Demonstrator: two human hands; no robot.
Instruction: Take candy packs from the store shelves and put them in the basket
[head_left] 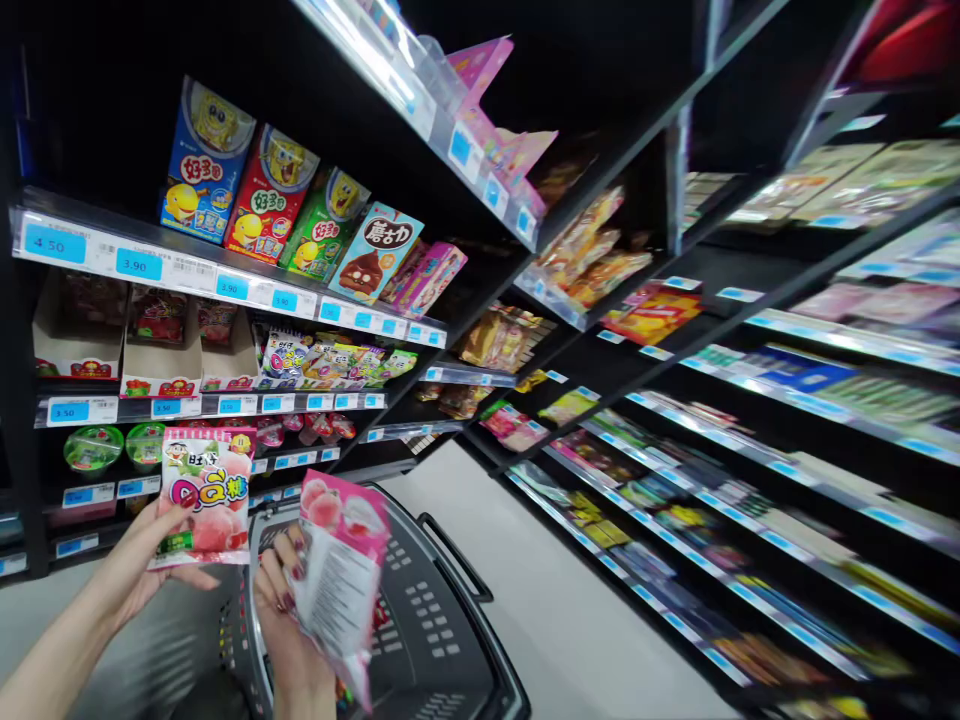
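My left hand (150,545) grips a pink bag of gummy candy (214,495) by its left edge, thumb across the front, with its printed face toward me. In my right hand (289,590) is a second pink candy bag (341,570), turned so that its white printed back shows. The two bags are apart, side by side in front of the shelves. Beneath my right hand stands a dark grey shopping basket (431,600). A few colourful things lie inside it, mostly hidden by the hand and bag.
Snack boxes (270,195) line the upper left shelf. Below are open cartons (161,345), small candy bags (330,360) and green-lidded cups (94,450). Blurred shelves (750,480) run down the right side. Pale floor (525,580) lies between the basket and those shelves.
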